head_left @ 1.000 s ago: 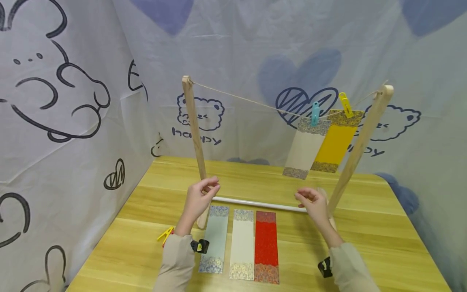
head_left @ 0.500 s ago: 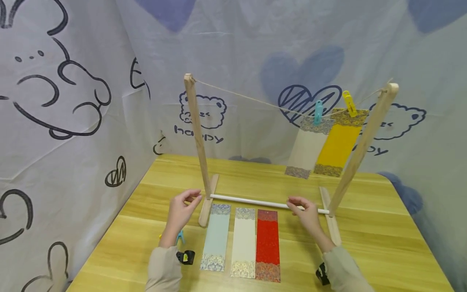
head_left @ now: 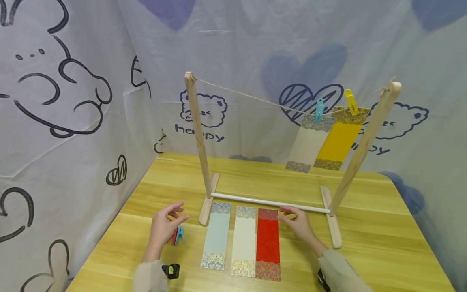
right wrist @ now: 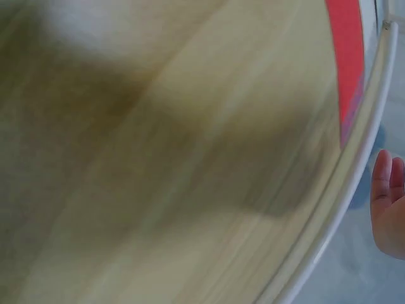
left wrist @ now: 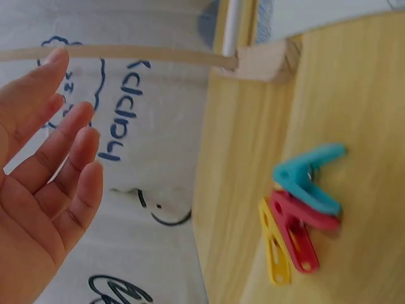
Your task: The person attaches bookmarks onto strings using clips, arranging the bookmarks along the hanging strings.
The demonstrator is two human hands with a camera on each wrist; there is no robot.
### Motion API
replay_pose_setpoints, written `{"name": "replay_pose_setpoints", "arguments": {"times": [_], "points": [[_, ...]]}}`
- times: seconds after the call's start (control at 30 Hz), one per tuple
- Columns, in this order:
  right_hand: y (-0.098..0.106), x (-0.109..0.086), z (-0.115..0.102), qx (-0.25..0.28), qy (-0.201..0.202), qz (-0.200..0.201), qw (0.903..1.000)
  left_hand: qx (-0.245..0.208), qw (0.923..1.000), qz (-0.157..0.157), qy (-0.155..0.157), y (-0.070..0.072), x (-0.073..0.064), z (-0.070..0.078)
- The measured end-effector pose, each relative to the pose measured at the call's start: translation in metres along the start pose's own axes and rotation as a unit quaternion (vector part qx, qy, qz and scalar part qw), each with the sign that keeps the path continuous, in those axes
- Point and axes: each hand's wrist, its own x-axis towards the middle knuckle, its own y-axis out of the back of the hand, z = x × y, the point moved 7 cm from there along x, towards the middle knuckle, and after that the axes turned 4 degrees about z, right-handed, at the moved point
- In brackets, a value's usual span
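My left hand (head_left: pixel 165 225) hovers left of the rack with relaxed fingers and holds nothing. Beside it on the table lie a blue clothespin (left wrist: pixel 310 177), a red clothespin (left wrist: pixel 296 231) and a yellow clothespin (left wrist: pixel 274 244). My right hand (head_left: pixel 298 222), also holding nothing, is at the upper right edge of the red card (head_left: pixel 268 239); whether it touches the card I cannot tell. Left of that card lie a cream card (head_left: pixel 244 239) and a pale blue card (head_left: pixel 217 235). A white card (head_left: pixel 309 144) and a yellow card (head_left: pixel 339 140) hang from the string under clothespins.
A wooden rack stands behind the cards, with a left post (head_left: pixel 198 138), a right post (head_left: pixel 365 146) and a low white rod (head_left: pixel 270 201). The string (head_left: pixel 248 97) sags between the post tops. A printed cloth (head_left: pixel 240 48) hangs behind the table.
Both hands have come down and back toward the cards, the left one also moving left and the right one moving left. The clothespins near the left hand have come into fuller view.
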Motion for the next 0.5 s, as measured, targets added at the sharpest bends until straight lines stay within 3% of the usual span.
{"name": "replay_pose_setpoints", "arguments": {"times": [0.13, 0.3, 0.5], "points": [[-0.004, -0.002, 0.005, 0.008, -0.014, -0.015, 0.9998, 0.035, 0.9992, -0.017, 0.007, 0.004, -0.007, -0.01], [-0.01, -0.005, 0.028, -0.008, -0.037, -0.038, 0.9985, 0.079, 0.9941, -0.074, 0.003, 0.001, -0.013, -0.02], [-0.017, -0.008, 0.039, -0.03, -0.047, -0.071, 0.9959, 0.101, 0.9862, -0.128, 0.026, -0.007, -0.019, -0.035]]}}
